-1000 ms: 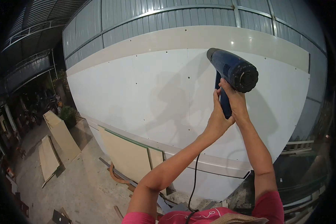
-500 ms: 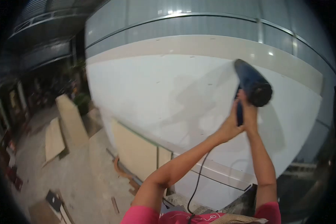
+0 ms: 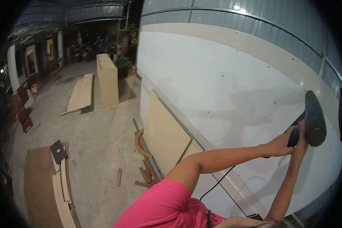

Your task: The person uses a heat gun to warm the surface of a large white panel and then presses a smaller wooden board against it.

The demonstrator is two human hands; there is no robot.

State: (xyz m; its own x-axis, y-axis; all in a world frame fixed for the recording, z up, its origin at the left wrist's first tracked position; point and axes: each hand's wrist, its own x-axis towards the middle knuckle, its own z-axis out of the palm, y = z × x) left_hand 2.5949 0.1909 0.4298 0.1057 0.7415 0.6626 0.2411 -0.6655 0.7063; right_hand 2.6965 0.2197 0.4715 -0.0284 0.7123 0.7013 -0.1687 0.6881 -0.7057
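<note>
Holding a blue heat gun [image 3: 316, 117] over on the right with both hands: left hand [image 3: 281, 146] closed round the handle, its arm stretched across to the right; right hand [image 3: 301, 141] gripping there too, forearm angled up. Big white panel [image 3: 186, 72] on the far side, tan boards [image 3: 163, 131] to the left, partly behind the left arm. Gun's long axis runs near-to-far, nozzle end far.

A workshop is recognised by the long boards [image 3: 60, 197], which are laid at the near left corner of the concrete floor [image 3: 98, 155], and by the heat gun [image 3: 315, 117], held before a white panel [image 3: 186, 79].
</note>
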